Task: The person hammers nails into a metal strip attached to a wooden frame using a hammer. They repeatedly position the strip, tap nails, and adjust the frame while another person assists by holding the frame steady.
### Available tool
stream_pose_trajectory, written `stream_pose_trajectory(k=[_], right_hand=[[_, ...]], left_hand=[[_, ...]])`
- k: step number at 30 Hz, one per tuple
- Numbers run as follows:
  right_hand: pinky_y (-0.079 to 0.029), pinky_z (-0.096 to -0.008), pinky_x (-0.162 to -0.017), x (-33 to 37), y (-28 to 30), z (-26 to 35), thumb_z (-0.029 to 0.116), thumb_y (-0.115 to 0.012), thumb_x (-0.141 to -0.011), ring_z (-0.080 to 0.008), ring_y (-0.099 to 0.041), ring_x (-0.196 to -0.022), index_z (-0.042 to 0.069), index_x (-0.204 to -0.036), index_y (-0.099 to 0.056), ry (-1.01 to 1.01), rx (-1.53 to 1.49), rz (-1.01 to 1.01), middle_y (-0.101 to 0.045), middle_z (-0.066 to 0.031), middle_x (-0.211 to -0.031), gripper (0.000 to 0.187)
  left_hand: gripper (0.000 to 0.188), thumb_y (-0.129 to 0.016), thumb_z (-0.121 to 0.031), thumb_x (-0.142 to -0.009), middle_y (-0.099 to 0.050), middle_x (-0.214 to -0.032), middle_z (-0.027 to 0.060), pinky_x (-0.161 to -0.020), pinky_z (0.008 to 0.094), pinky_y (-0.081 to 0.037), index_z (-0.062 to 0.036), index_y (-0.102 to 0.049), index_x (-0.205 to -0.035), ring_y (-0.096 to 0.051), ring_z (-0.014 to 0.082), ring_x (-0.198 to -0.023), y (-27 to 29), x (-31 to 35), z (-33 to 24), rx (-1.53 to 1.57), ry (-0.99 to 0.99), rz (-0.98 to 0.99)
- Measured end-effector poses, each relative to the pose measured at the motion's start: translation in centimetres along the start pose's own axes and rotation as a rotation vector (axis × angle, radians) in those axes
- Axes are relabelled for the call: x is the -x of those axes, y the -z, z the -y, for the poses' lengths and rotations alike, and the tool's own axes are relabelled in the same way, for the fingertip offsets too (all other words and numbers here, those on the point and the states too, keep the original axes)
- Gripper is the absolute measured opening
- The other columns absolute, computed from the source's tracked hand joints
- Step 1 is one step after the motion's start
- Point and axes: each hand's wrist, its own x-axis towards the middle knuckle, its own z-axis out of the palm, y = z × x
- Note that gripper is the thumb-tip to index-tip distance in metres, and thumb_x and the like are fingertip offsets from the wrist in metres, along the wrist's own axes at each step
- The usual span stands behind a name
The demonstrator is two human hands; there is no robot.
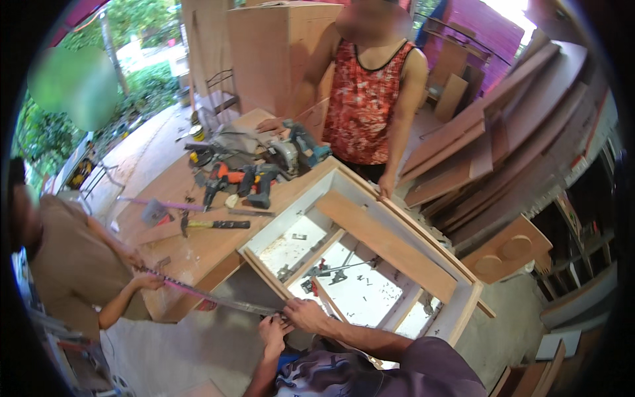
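Observation:
A long narrow strip, pinkish at one end and grey at the other, slants down toward me; I cannot tell its kind. My left hand has its fingers closed at the near end of the strip. Beside it my right hand is bent over the same end, at the near corner of a wooden cabinet frame; its grip is partly hidden. At the left, a person in a brown shirt holds the strip's far end with both hands.
On the worktable lie a hammer, cordless drills and a circular saw. Clamps lie inside the frame. Opposite, a person in a red tank top touches the frame. Boards lean at the right.

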Motion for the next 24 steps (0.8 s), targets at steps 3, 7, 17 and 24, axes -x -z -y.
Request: stream_pose_trajectory(k=[3,7,17,24], right_hand=[[-0.062,-0.0477,-0.078,0.7,-0.9,0.2,0.016,-0.072,-0.088,-0.0356,-0.073,-0.101,0.009,-0.106,-0.071,-0.108,-0.104,0.069,-0.07,-0.0154,-0.102,0.02],[-0.061,-0.0504,-0.086,2.4,-0.6,-1.5,0.024,-0.079,-0.094,-0.0429,-0.074,-0.102,0.004,-0.125,-0.073,-0.348,-0.475,0.153,-0.076,-0.0209,-0.109,0.037],[-0.059,-0.0542,-0.083,3.3,2.2,-2.4,0.027,-0.082,-0.093,-0.0496,-0.074,-0.098,0.003,-0.129,-0.072,-0.282,-0.336,0.228,-0.077,-0.0256,-0.108,0.045],[-0.058,-0.0547,-0.082,3.2,3.0,-1.6,0.029,-0.082,-0.093,-0.0486,-0.073,-0.098,0.003,-0.128,-0.069,-0.311,-0.273,0.243,-0.076,-0.025,-0.109,0.045]], left_hand=[[0.022,-0.061,-0.021,-0.113,-0.074,-0.105,0.0168,-0.078,0.0424,-0.07,0.0009,-0.065,-0.115,-0.079,0.0305,-0.094,0.5,-0.3,0.8,-0.018,0.024,0.002],[0.027,-0.064,-0.025,-0.114,-0.077,-0.119,0.0173,-0.089,0.038,-0.068,-0.0003,-0.064,-0.124,-0.079,0.029,-0.106,1.6,-0.4,2.4,0.148,-0.005,0.143],[0.043,-0.063,-0.03,-0.115,-0.072,-0.133,0.0082,-0.079,0.0273,-0.064,-0.0038,-0.06,-0.148,-0.077,0.0217,-0.11,1.3,-0.6,2.6,0.139,-0.037,0.223],[0.039,-0.059,-0.025,-0.117,-0.071,-0.135,0.0029,-0.081,0.0282,-0.059,-0.0091,-0.057,-0.153,-0.074,0.0199,-0.12,1.6,-1.1,2.8,0.153,-0.099,0.279]])
